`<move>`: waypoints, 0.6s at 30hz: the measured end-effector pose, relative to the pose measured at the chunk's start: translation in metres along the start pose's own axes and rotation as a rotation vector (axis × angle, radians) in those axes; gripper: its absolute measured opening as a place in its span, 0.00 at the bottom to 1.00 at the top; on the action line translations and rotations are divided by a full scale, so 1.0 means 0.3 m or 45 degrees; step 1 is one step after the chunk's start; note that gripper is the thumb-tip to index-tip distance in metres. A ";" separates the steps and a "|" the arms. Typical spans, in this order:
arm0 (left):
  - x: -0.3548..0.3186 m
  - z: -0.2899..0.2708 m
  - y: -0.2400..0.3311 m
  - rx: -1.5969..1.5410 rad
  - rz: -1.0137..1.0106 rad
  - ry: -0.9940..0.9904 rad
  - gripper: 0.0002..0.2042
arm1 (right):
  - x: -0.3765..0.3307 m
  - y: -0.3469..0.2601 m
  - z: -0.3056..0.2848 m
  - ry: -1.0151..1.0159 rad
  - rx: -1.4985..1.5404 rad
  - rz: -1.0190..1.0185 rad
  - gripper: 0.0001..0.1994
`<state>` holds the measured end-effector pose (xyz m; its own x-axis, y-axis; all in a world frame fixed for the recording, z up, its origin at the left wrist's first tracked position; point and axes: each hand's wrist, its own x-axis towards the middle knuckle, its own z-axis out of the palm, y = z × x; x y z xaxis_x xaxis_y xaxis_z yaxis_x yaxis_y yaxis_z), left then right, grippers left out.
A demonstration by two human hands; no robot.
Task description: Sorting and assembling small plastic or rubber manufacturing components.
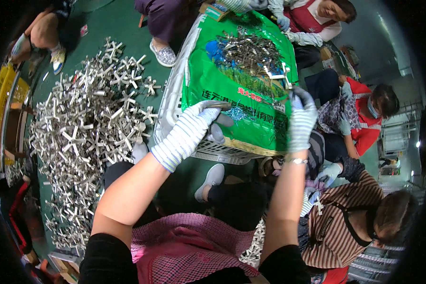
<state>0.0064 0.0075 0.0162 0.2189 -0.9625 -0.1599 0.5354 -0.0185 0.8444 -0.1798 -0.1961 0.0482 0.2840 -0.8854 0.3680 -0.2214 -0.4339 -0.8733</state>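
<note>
Striped grey-white work gloves cover both of my hands. My left hand (201, 124) is closed, pinching a thin dark metal strip (220, 105) between thumb and fingers above the near left part of a green printed plastic sack (196, 71). My right hand (302, 118), somewhat blurred, is raised over the sack's right edge. At its fingertips is a shiny branched metal part (279, 75), its lower arm reaching into the fingers. On the sack's far half lies a heap of small dark metal pieces (253, 52). The sack covers an upturned-looking white plastic crate (168, 106).
A large pile of star-shaped metal parts (87, 128) spreads over the green floor at left. Co-workers sit around: one in a striped top (341, 227), one in red (369, 125), another at the far right corner (312, 19). A yellow board (2, 113) stands at far left.
</note>
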 end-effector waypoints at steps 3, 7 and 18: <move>0.006 0.003 0.021 0.196 0.034 -0.041 0.17 | 0.199 0.176 -0.147 -0.210 -0.786 -0.083 0.10; 0.007 -0.008 0.032 0.104 0.024 -0.022 0.17 | 0.270 0.267 -0.128 -0.540 -1.863 -0.367 0.09; 0.002 -0.008 0.041 0.036 -0.038 -0.090 0.18 | 0.285 0.298 -0.193 -0.590 -1.906 -0.474 0.15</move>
<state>0.0152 0.0075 0.0253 0.1446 -0.9782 -0.1494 0.5175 -0.0539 0.8540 -0.2292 -0.3203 0.0200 0.7101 -0.6952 0.1116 -0.6673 -0.6139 0.4216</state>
